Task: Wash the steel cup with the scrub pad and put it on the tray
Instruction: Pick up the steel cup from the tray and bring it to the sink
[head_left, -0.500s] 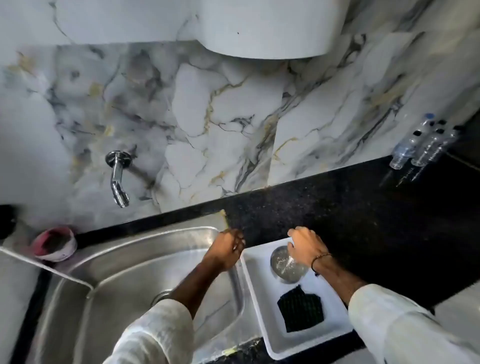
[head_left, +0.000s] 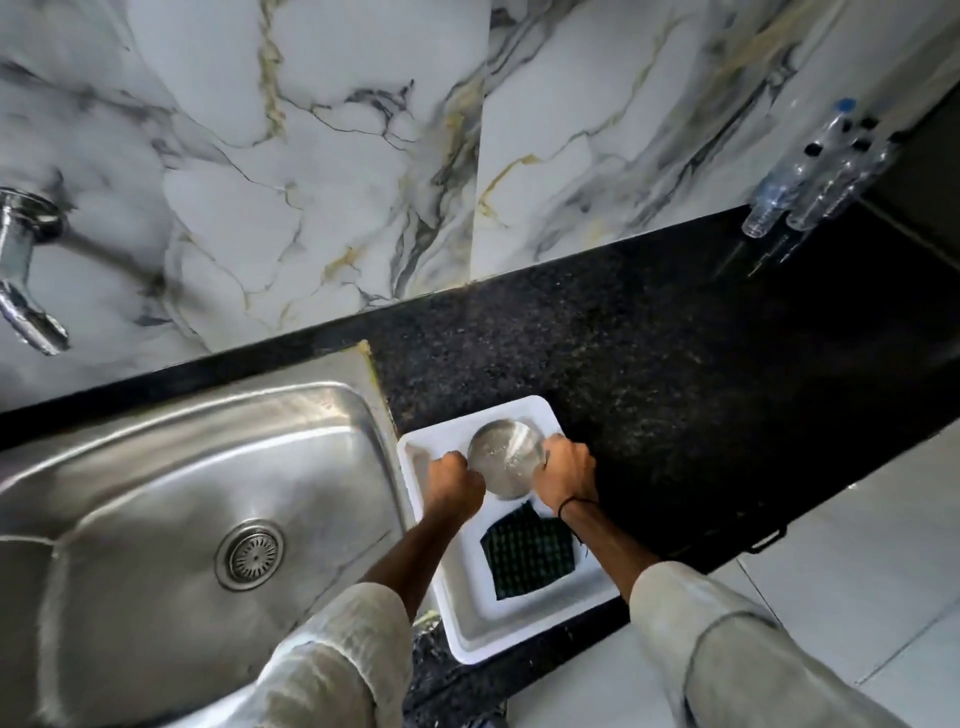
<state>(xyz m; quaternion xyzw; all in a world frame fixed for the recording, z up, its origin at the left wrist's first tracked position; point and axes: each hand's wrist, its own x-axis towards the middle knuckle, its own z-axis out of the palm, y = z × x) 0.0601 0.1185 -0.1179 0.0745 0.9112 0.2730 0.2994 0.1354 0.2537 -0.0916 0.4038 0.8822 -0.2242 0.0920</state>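
Observation:
The steel cup (head_left: 505, 458) stands in the far half of the white tray (head_left: 470, 631), which sits on the black counter just right of the sink. My left hand (head_left: 453, 486) presses against the cup's left side with curled fingers. My right hand (head_left: 565, 473) grips its right side. A dark green scrub pad (head_left: 527, 557) lies flat in the near half of the tray, close behind my right wrist.
The steel sink (head_left: 156, 499) with its round drain (head_left: 250, 554) fills the left. A chrome tap (head_left: 23, 270) juts from the marble wall. Several clear plastic bottles (head_left: 815, 176) stand at the far right of the black granite counter (head_left: 675, 374).
My left hand has come off the sink's rim and moved right onto the cup's left side. My right hand stays on the cup. The view has shifted right and downward.

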